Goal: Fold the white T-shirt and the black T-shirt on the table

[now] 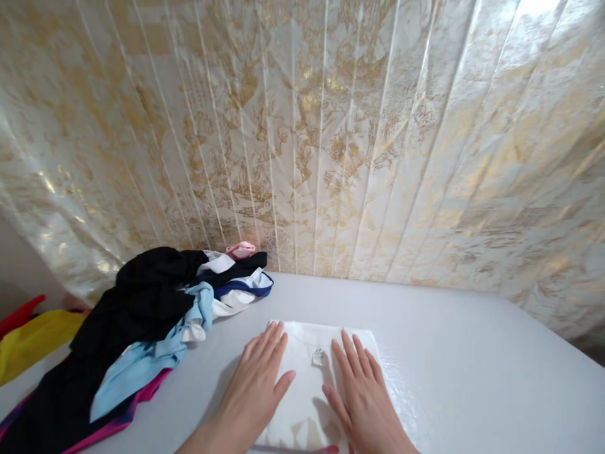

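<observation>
Folded white garment (306, 389) on the near side of the table (472, 366), right of the clothes pile (151, 296); left hand (258, 376) and right hand (362, 386) flat on it, fingers slightly spread, gripping nothing; best to press evenly, smooth outward, keep edges square.

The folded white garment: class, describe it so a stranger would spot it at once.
On the pale table, find the jumbled clothes pile, then look right. A white garment lies under the left hand and right hand. Unlike the pile, it is neatly folded, with a small tag between the hands.
</observation>
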